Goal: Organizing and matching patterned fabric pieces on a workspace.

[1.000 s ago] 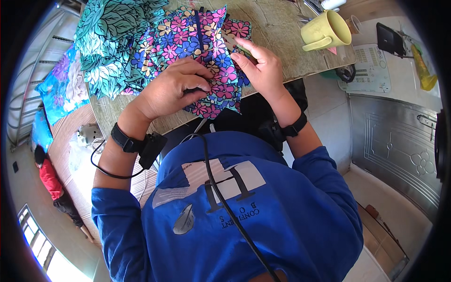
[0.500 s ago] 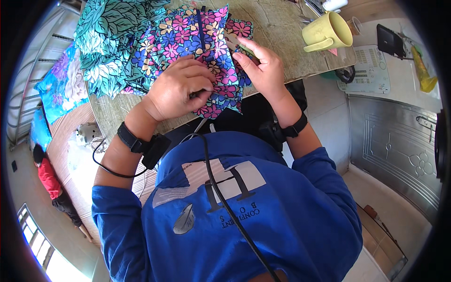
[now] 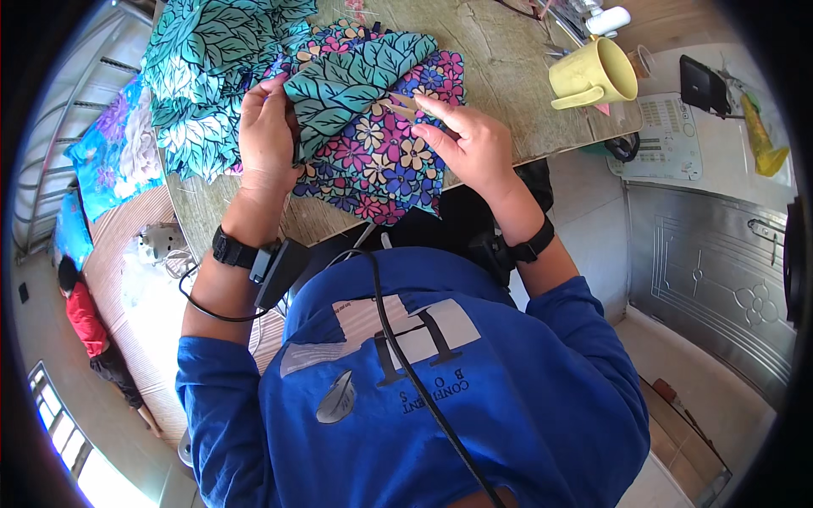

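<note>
The left hand (image 3: 268, 140) points up the frame, left of upper centre, thumb and fingertips pinching the leaf-print cloth (image 3: 360, 80), whose long axis slants toward the upper right. The right hand (image 3: 472, 146), angled up-left, grasps a small pointed tool (image 3: 403, 111) (handle hidden by fingers), tips leftward over floral cloth (image 3: 373, 161), upper centre.

the leaf cloth (image 3: 356, 80) is teal with black outlines, the floral cloth (image 3: 373, 157) pink, blue and cream.

left hand (image 3: 269, 135), fingers (image 3: 273, 87) pinched, right hand (image 3: 476, 146) half-curled
</note>
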Tool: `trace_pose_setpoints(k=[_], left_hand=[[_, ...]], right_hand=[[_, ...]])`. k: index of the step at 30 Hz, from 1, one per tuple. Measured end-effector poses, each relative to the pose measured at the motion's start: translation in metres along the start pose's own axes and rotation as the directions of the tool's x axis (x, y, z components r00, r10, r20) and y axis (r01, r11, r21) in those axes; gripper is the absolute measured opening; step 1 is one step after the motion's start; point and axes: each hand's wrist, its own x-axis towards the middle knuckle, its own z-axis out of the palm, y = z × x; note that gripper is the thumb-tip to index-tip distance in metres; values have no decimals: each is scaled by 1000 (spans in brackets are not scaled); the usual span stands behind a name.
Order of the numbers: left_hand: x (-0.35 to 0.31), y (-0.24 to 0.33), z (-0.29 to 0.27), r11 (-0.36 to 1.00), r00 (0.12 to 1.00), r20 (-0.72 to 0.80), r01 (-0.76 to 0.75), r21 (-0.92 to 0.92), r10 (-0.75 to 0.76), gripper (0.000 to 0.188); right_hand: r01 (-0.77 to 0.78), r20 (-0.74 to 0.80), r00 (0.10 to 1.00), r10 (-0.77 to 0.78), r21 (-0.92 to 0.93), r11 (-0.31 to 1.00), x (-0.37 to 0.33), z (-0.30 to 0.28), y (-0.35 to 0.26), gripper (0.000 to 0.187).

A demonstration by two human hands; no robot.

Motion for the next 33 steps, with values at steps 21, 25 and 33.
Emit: trace_pose_setpoints(k=[21, 25, 33], left_hand=[[9, -7, -9, 987, 980, 135, -153, 50, 146, 14], [9, -9, -11, 985, 979, 150, -151, 83, 138, 12], [9, -10, -12, 983, 975, 175, -156, 100, 137, 12]], right_hand=[[-56, 106, 993, 54, 16, 998, 11, 6, -6, 37], [-39, 112, 993, 41, -15, 999, 13, 7, -8, 34], [-41, 61, 997, 41, -7, 999, 12, 13, -9, 30]])
